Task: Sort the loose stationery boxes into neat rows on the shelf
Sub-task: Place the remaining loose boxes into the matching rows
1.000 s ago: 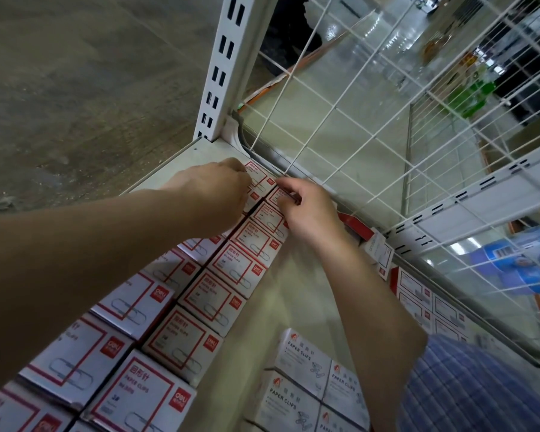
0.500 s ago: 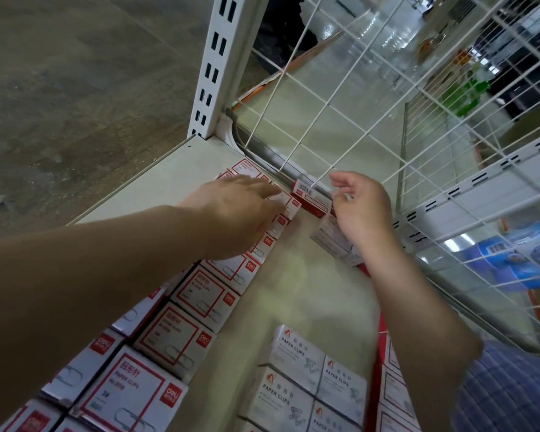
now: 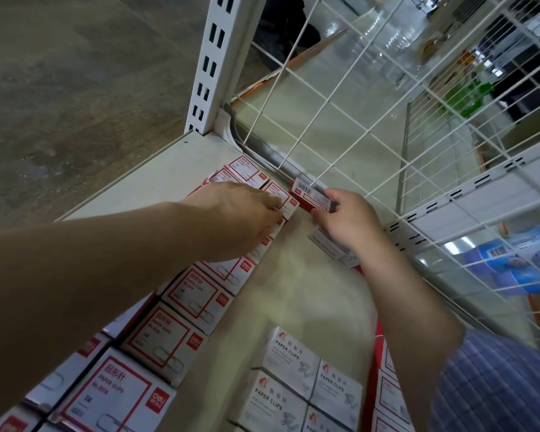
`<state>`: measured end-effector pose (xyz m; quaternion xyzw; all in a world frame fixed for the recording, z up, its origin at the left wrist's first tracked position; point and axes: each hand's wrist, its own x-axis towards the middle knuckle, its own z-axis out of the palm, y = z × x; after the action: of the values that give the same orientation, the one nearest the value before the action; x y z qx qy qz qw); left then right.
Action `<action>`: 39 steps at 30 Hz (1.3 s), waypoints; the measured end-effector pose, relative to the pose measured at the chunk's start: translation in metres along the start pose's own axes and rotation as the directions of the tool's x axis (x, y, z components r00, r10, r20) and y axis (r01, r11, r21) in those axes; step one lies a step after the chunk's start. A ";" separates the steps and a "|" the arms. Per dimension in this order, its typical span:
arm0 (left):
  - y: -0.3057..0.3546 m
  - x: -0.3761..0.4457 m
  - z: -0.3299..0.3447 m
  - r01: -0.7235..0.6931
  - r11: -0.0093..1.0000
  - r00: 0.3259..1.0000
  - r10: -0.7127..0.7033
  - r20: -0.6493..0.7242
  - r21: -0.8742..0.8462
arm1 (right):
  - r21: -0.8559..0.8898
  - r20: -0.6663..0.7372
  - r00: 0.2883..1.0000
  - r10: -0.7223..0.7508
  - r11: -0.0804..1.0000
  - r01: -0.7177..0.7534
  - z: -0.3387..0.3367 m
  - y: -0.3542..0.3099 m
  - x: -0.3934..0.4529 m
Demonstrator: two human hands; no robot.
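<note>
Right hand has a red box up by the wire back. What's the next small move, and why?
Probably lower the red box in the right hand onto the bare shelf beside the row's far end: the left hand rests flat on that row of paper clip boxes, steadying it.

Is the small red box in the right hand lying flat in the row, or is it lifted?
Lifted: the right hand pinches the red box tilted, barcode side up, beside the row.
</note>
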<state>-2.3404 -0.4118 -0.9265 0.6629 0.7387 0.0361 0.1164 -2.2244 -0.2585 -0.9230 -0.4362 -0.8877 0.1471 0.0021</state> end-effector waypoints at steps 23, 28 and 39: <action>0.023 -0.011 -0.002 0.095 0.985 0.978 -0.119 -0.173 -0.141 | 0.050 -0.270 0.960 -0.071 0.995 0.088 -0.017 0.009 -0.019; 0.030 -0.020 -0.006 0.125 0.986 0.978 -0.142 -0.155 -0.113 | 0.124 -0.211 0.975 -0.065 0.988 0.092 -0.020 0.012 -0.048; 0.060 -0.049 -0.021 0.081 0.983 0.950 -0.126 -0.286 -0.164 | 0.157 -0.106 0.988 -0.115 0.979 0.130 -0.032 0.005 -0.122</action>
<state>-2.2824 -0.4511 -0.8876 0.5999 0.7767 0.1839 0.0560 -2.1405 -0.3414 -0.8784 -0.3855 -0.8967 0.1980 0.0896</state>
